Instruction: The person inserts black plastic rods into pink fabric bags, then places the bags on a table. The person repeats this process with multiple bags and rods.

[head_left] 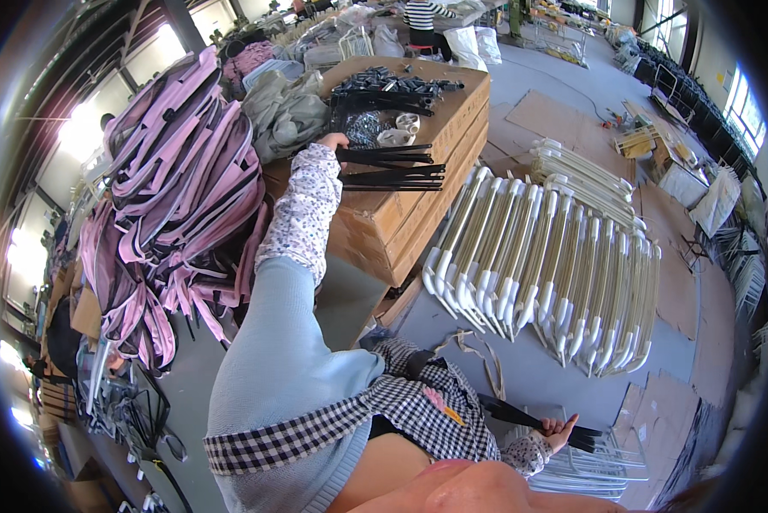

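Black rods (392, 167): bundle flat on the stacked cardboard boxes (418, 214), long axis running rightward from the left hand (334, 142), whose grip is clamped on their near ends. Right hand (561, 430) (well apart, low) clamped on a second black bundle (521, 416).

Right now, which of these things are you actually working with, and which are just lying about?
In hand:
left hand on black rods atop the cardboard boxes
right hand gripping a black bundle

Lying about:
white tube frames
pink and black straps
grey fabric
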Demonstrator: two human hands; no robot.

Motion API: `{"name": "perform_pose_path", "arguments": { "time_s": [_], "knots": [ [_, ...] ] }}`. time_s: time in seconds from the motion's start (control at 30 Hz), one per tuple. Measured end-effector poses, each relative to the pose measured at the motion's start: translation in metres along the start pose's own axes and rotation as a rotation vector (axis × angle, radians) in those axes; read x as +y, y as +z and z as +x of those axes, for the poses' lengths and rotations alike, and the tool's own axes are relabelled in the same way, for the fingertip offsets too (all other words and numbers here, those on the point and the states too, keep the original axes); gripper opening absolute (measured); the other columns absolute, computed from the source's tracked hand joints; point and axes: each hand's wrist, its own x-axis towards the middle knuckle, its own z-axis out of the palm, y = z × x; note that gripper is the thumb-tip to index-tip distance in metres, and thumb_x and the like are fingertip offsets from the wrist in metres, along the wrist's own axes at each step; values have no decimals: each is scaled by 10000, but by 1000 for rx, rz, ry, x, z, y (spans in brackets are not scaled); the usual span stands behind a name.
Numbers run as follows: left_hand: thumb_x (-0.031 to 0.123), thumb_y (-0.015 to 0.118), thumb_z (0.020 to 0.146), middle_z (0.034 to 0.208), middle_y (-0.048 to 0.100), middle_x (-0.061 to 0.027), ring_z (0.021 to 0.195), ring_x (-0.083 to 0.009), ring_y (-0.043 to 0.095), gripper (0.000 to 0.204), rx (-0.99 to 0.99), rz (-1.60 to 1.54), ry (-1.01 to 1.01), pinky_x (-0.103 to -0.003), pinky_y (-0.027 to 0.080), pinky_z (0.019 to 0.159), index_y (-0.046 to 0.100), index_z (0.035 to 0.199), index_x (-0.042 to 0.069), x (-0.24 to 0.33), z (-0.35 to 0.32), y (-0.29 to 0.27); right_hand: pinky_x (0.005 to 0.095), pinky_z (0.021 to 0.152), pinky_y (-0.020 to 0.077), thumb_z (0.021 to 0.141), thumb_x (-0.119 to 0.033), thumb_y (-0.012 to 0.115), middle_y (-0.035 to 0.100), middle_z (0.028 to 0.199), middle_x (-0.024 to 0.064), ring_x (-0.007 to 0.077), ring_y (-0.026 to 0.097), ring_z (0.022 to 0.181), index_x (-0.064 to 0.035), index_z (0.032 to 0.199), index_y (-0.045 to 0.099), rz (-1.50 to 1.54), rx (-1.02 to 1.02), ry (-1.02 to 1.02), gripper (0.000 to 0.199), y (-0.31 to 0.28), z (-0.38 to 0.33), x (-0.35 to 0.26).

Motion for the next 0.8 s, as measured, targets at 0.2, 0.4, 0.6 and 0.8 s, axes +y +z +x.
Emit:
{"name": "perform_pose_path", "arguments": {
  "time_s": [0.2, 0.4, 0.6, 0.8],
  "knots": [
    [318, 603, 854, 658, 536, 30, 536, -115, 466, 216, -72, -460, 184, -264, 368, 477, 544, 709, 169, 30, -29, 22, 239, 388, 251, 995, -302, 555, 271, 540, -59, 83, 232, 429, -201, 1251, 626, 0, 6, -52, 284, 0, -1, -11],
    [110, 602, 893, 703, 492, -3, 612, -91, 442, 120, -379, -504, 334, -231, 376, 568, 543, 962, 31, 86, -61, 33, 236, 378, 262, 992, -282, 566, 297, 557, -59, 73, 249, 440, -178, 1233, 629, 30, -41, -77, 271, 0, -9, -16],
    [108, 657, 872, 704, 527, -12, 568, -94, 500, 141, -548, -147, 634, -248, 404, 533, 547, 913, 29, 164, -197, 102, 223, 379, 272, 1001, -299, 553, 316, 559, -60, 60, 252, 428, -166, 898, 597, 82, -376, 31, 174, 1, -11, -28],
    [197, 660, 893, 813, 597, -21, 590, -91, 545, 260, -859, 171, 763, -232, 461, 559, 568, 1051, 12, 154, -312, 261, 261, 564, 418, 1019, -311, 497, 449, 814, -33, 105, 411, 664, -195, 1464, 359, 203, -814, -6, 480, 51, -37, -24]
  ]
}}
